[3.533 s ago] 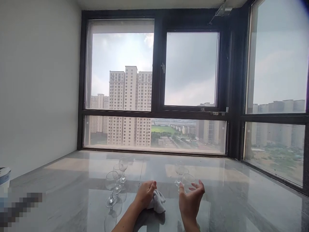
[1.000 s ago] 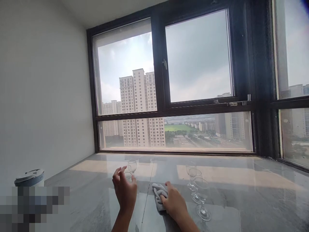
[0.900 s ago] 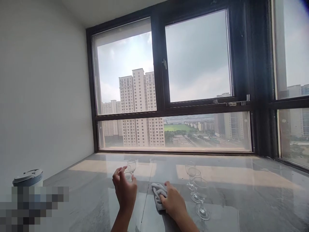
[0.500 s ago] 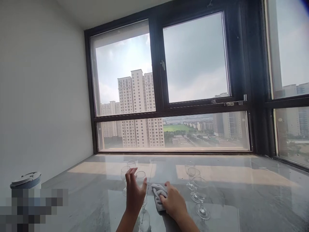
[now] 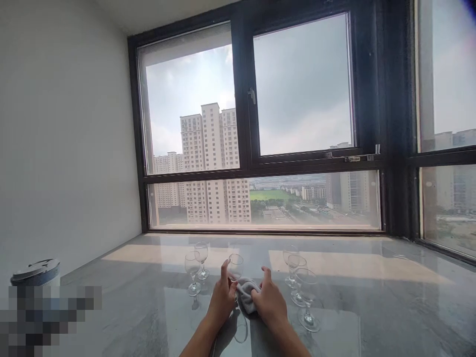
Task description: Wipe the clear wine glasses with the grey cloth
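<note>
A small wine glass [image 5: 235, 267] is now held by its bowl and stem in the left hand [image 5: 222, 303], whose grip is closed around it; half a second ago the same glass was only just being lifted clear of the left-hand group, and a second ago the hand was up among those glasses with fingers spread. The glass has been carried in toward the centre and is brought up against the grey cloth [image 5: 246, 293], which is bunched under the right hand [image 5: 270, 306]; that grip is closed on the cloth, thumb raised, and the cloth has been lifted slightly toward the glass rather than pressed flat on the bench [image 5: 372, 302]. Two glasses [image 5: 197, 265] are left standing upright on the left, close together. Three glasses [image 5: 302, 292] stand in a short row on the right, just beside the right hand, unchanged over the last second. Judged from this, one glass has been drawn from the left pair's side and is met by the cloth, so a wiping step appears to be starting, with the right row likely the finished side. A lidded white container [image 5: 35, 272] sits at the far left edge.
</note>
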The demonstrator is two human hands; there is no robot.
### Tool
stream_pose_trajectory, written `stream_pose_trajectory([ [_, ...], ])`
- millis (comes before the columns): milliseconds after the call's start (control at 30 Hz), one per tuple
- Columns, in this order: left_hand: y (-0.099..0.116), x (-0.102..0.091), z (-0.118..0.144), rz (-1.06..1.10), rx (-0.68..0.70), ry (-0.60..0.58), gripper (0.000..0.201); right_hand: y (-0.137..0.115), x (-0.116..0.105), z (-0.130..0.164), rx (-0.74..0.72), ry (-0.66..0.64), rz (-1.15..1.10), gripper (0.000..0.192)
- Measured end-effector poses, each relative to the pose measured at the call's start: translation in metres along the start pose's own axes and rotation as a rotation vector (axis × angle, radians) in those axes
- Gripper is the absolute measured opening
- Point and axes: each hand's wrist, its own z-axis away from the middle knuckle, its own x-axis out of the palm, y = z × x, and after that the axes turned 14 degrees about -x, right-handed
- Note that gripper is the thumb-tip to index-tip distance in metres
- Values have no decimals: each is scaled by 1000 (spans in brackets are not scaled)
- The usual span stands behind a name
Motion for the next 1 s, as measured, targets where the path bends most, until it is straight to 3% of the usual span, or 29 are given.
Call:
stream_pose_trajectory([
  [200, 3, -3, -1, -103, -11, 26, 61, 1, 2, -1, -10, 76, -11, 58],
  [433, -1, -3, -6, -233, -115, 27, 56, 4, 15, -1, -156, -53, 28, 70],
  [533, -4, -3, -7, -277, -135, 75, 56, 4, 13, -2, -100, 42, -45, 63],
  [667, -5, -3, -6, -316, -172, 114, 55, -1, 4, -3, -58, 294, -195, 50],
  [767, -2, -4, -5, -360, -139, 97, 55, -4, 3, -2, -114, 436, -257, 51],
  [1000, 13, -7, -3, -449, -143, -29, 52, -6, 12, 0, -247, 576, -274, 47],
])
